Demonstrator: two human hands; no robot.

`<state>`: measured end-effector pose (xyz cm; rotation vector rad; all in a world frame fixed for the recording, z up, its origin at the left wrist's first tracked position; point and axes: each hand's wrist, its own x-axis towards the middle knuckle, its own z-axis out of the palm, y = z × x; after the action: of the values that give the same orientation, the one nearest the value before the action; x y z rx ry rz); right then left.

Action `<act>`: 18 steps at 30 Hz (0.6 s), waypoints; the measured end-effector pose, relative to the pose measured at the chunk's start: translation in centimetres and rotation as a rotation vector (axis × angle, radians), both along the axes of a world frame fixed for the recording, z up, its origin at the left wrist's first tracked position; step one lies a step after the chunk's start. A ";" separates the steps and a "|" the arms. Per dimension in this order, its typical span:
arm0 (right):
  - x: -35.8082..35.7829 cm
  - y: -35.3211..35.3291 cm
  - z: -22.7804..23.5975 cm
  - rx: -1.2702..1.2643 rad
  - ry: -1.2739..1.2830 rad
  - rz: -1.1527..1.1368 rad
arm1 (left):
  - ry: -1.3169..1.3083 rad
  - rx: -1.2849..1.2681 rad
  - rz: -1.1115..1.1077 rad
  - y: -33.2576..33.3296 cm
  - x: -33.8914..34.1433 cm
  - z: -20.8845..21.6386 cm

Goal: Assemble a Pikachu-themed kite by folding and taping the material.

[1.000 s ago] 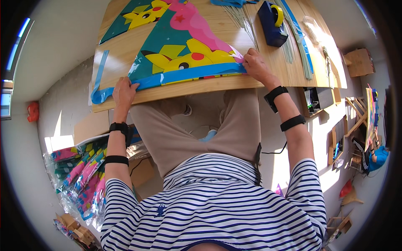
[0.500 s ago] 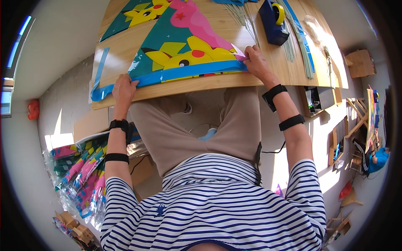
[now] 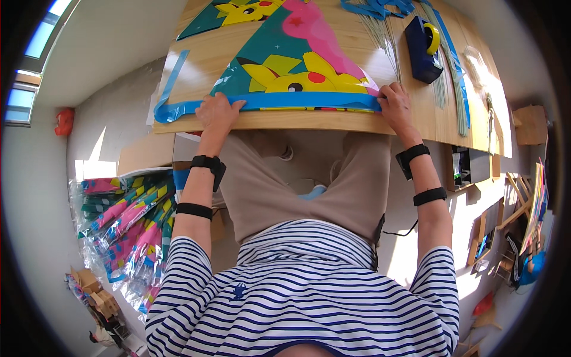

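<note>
A triangular printed plastic sheet [image 3: 285,56], teal and pink with a yellow cartoon figure, lies at the table's near edge. Along its lower side runs a blue plastic strip [image 3: 309,101], flat and nearly straight. My left hand [image 3: 219,114] is closed on the strip by the sheet's left corner, thumb toward the right. Past that hand the strip's loose length goes on leftward, then folds back up the table. At the right corner my right hand [image 3: 395,108] pinches the strip's end together with the sheet. The fingertips' undersides are hidden.
A navy tape dispenser [image 3: 423,50] with a yellow roll stands right of the sheet, near thin pale rods [image 3: 461,107]. A second printed sheet [image 3: 238,15] and a blue strip bundle [image 3: 380,7] lie farther back. Bagged colourful sheets [image 3: 128,226] are piled at lower left.
The whole view has shifted, so the table and both hands appear farther right. The blue strip now lies more level along the sheet's lower side. Both hands keep their holds.
</note>
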<state>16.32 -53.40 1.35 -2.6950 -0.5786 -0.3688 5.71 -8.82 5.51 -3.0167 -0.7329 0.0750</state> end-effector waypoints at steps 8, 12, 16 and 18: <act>0.8 -0.4 -0.1 0.090 -0.039 0.065 | 0.086 -0.035 0.057 -1.4 0.8 0.8; -1.3 4.7 4.3 0.129 -0.163 0.145 | 0.109 -0.020 0.073 -1.5 0.5 0.9; -5.3 13.4 4.8 0.085 -0.122 0.331 | 0.019 0.000 0.043 -1.5 0.0 1.0; -7.2 17.7 3.4 0.035 -0.060 0.412 | 0.003 0.045 0.044 -1.5 -0.2 0.5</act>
<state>9.12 -35.75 4.78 -2.4542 -1.1064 -0.3409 5.56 -10.30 6.01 -2.9574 -0.7899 0.0634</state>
